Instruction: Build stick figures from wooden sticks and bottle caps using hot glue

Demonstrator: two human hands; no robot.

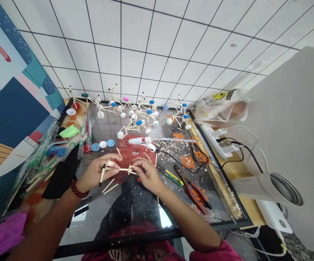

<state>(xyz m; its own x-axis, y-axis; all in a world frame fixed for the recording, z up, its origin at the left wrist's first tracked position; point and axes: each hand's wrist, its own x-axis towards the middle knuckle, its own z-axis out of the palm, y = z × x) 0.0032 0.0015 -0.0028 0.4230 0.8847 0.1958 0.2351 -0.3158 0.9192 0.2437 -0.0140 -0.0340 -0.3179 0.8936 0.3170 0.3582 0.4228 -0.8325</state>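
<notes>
Between my two hands is a small frame of thin wooden sticks (pixel 123 169), held above the glass tabletop. My left hand (pixel 98 170) pinches its left end, where a black-tipped crossbar and a pale piece show. The fingers of my right hand (pixel 147 172) close on the joint at its other end. Just beyond my hands lies a white glue gun (pixel 139 141) with a clear glue stick in its back. Loose sticks (pixel 110 187) rest below my left hand. Blue and white bottle caps (pixel 102 145) sit beyond it.
Several stick models with caps for wheels (pixel 139 123) stand along the back. At right lie red-handled pliers (pixel 195 195), a yellow-green cutter (pixel 174 177) and wood scraps (pixel 171 150). A black cable (pixel 177 161) crosses there. Plastic bags (pixel 50 152) pile up at left; a power strip (pixel 219 141) is at right.
</notes>
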